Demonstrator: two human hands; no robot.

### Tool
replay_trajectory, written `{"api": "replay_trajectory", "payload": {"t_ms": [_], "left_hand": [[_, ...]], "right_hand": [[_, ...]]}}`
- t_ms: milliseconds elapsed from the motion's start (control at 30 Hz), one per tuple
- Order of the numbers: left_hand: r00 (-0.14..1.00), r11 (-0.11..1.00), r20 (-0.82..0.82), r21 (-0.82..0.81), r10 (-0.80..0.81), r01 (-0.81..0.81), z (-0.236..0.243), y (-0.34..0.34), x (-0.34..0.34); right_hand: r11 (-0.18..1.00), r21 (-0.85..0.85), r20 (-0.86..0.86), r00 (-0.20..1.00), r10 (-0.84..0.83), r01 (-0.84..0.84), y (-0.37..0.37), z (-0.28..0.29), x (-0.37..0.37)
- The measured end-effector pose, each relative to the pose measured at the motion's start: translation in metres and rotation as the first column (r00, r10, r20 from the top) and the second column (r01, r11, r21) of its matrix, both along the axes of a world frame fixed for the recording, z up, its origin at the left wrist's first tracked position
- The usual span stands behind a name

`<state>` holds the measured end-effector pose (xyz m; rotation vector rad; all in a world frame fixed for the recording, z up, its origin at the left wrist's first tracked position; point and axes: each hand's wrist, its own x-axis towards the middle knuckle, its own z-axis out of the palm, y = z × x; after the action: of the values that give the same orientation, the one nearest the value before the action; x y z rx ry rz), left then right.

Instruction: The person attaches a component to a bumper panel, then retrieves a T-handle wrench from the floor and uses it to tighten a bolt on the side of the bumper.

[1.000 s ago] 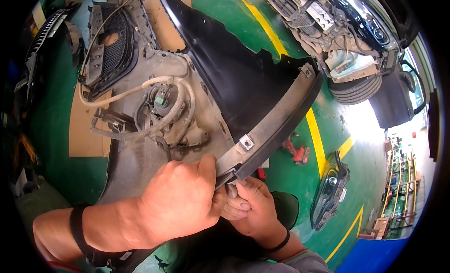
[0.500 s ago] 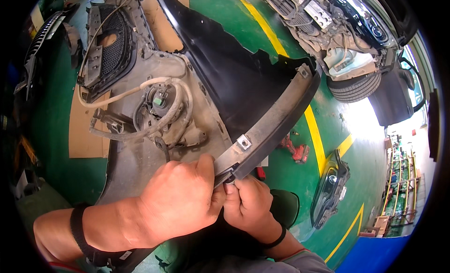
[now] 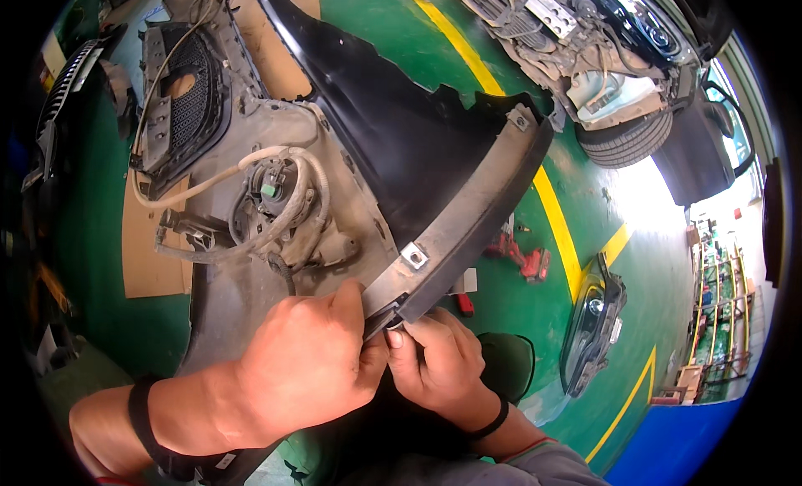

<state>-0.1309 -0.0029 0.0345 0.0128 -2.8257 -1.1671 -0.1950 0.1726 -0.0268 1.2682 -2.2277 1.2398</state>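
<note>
A curved wheel arch trim strip (image 3: 468,194), dusty grey inside with a dark outer edge, runs along the near side of a large black panel (image 3: 376,110). A square metal clip (image 3: 413,255) sits on it. My left hand (image 3: 305,365) is closed round the near end of this strip. Close against it, my right hand (image 3: 436,361) is closed too, thumb and fingers pinching at a small dark piece under the strip's tip. The fingers mostly hide that piece. Beyond my left hand lies a dusty bumper cover (image 3: 334,173) with its inner side up.
A coiled hose (image 3: 313,185) and a round lamp (image 3: 274,185) lie on the bumper cover, a mesh grille (image 3: 196,102) farther left. On the green floor at right are a red power tool (image 3: 526,259) and a headlight (image 3: 591,327). A partly stripped car front with a tire (image 3: 622,139) stands far right.
The strip, panel and bumper cover appear slightly farther left in the view. Both hands keep their grip at the strip's end, with only small finger movement.
</note>
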Motion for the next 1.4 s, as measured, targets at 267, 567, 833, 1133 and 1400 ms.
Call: {"api": "replay_trajectory", "payload": {"t_ms": [267, 567, 833, 1133, 1400], "left_hand": [[0.999, 0.999, 0.032, -0.045, 0.015, -0.014, -0.001, 0.002, 0.001], [0.999, 0.999, 0.029, -0.003, 0.034, -0.034, 0.005, 0.005, 0.000], [0.990, 0.990, 0.133, -0.143, 0.037, -0.018, 0.027, 0.014, -0.002], [0.995, 0.977, 0.095, -0.213, -0.007, 0.027, 0.024, 0.019, -0.010], [0.989, 0.966, 0.143, -0.258, 0.044, -0.006, 0.026, 0.017, -0.005]], "right_hand": [[0.906, -0.423, 0.899, 0.125, 0.419, 0.002, 0.007, 0.012, 0.005], [0.991, -0.131, 0.137, 0.990, 0.043, -0.025, -0.006, -0.001, 0.006], [0.921, -0.390, 0.648, 0.707, 0.283, -0.011, -0.012, -0.005, 0.020], [0.990, -0.094, 0.134, 0.986, -0.096, 0.110, -0.006, -0.006, 0.017], [0.906, -0.407, 0.460, 0.883, 0.092, 0.118, -0.021, -0.011, 0.027]]}}
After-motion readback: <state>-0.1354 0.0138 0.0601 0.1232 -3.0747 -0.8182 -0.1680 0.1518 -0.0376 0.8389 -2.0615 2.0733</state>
